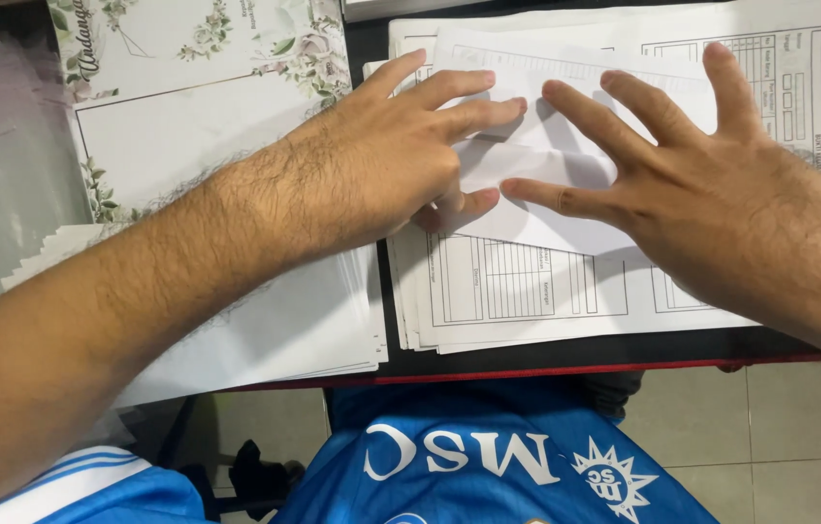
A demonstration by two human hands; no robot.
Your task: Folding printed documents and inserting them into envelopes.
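Head view: both hands press flat on a folded white sheet [536,160] lying on top of a stack of printed forms [527,291]. Left hand [381,165] comes in from the left, fingers stretched out and close together, tips on the sheet's upper left part, thumb tucked under at the fold edge. Right hand [701,184] comes from the right, fingers spread wide apart, palm down, thumb tip almost meeting the left thumb at the sheet's lower edge. Neither hand grips anything, just pushing down. The folded sheet sits skewed on the forms, roughly mid-desk. Left of the forms, a second pile of white paper [284,320] with a floral-bordered card [187,87] on it, under the left forearm. Dark desk [565,354] with a red edge. Blue shirt [488,456] below, tiled floor [779,437] at right.
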